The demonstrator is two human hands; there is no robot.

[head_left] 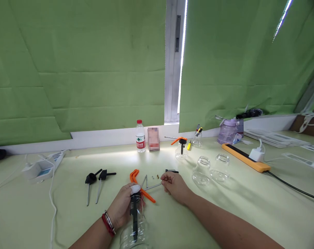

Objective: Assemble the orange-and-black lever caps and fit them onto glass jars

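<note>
My left hand (123,203) is closed around the black-topped neck of a clear bottle (134,235), a white covering on its thumb. A black stem hangs inside the bottle. From the neck area a thin metal tube (153,187) reaches right, and my right hand (173,185) pinches its far end. Beside my left thumb an orange lever (148,196) slants down to the right. Just beyond, more orange levers (134,174) and loose metal tubes (146,180) lie on the table. Small metal parts (157,176) and a black spring-like piece (171,171) are near my right fingertips.
Two black pump heads with tubes (91,178) lie to the left. Clear jars (201,174) stand at the right, with an assembled bottle (182,152) behind them. A water bottle (140,138), pink box (153,139), orange power strip (243,157) and white cable (52,197) surround the work.
</note>
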